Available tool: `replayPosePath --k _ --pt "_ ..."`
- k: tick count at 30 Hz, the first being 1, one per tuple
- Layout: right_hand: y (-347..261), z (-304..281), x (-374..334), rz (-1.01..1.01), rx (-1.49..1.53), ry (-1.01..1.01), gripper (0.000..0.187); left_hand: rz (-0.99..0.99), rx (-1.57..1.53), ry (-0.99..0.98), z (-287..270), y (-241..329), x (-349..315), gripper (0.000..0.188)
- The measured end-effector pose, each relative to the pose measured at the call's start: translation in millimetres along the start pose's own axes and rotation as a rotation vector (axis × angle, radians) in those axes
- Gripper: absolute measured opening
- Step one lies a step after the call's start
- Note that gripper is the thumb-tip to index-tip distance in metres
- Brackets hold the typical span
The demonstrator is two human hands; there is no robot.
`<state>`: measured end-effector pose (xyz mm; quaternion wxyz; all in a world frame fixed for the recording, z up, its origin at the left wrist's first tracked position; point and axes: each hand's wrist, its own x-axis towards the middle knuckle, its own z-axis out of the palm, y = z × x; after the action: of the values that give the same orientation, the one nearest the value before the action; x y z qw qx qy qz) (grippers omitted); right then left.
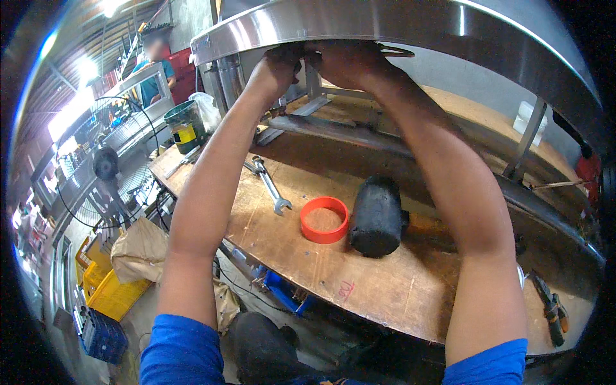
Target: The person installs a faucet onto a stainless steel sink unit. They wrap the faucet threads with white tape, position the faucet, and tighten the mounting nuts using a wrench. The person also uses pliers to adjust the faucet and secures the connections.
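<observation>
Both arms reach up and forward beneath the rim of a shiny stainless-steel body [359, 22]. My left hand [282, 64] is closed close under that rim, its fingers partly in shadow; what it grips is hidden. Beside it, my right hand [346, 63] is curled shut, and a slim tool with two thin handles [399, 51] sticks out past its outer side. The working end of that tool is hidden. Below the hands on the wooden tabletop [308, 269] lie a steel open-ended wrench [273, 189], an orange-red ring [325, 220] and a black mallet head [376, 218].
A metal crossbar [346, 131] runs under the steel body. Pliers [550, 308] lie at the table's right. A dark bucket [185, 125] stands left, near a large fan [106, 163]. Yellow crates [119, 292] sit on the floor. Another person [154, 70] is at the far left.
</observation>
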<state>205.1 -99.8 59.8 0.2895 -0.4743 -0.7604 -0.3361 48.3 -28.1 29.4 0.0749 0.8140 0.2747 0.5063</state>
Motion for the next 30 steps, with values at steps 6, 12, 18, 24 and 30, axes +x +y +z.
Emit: replayPosePath --k 6,12,18,24,30 --pt "6 -7 -13 0.086 -0.038 0.073 0.048 0.272 0.457 -0.048 -8 1 7 0.028" --pt "33 2 -10 0.024 -0.019 0.086 0.054 -0.249 -0.093 -0.097 -6 17 0 0.029" --pt "33 6 -9 -0.027 0.297 0.246 0.054 -0.256 -0.333 -0.064 -8 11 -2 0.023" --pt "29 3 -5 -0.055 0.28 0.298 0.051 -0.258 -0.502 0.005 -2 8 -2 0.019" --pt "27 -4 2 -0.024 0.635 0.17 0.043 -0.306 -0.553 -0.022 -3 4 -1 0.018"
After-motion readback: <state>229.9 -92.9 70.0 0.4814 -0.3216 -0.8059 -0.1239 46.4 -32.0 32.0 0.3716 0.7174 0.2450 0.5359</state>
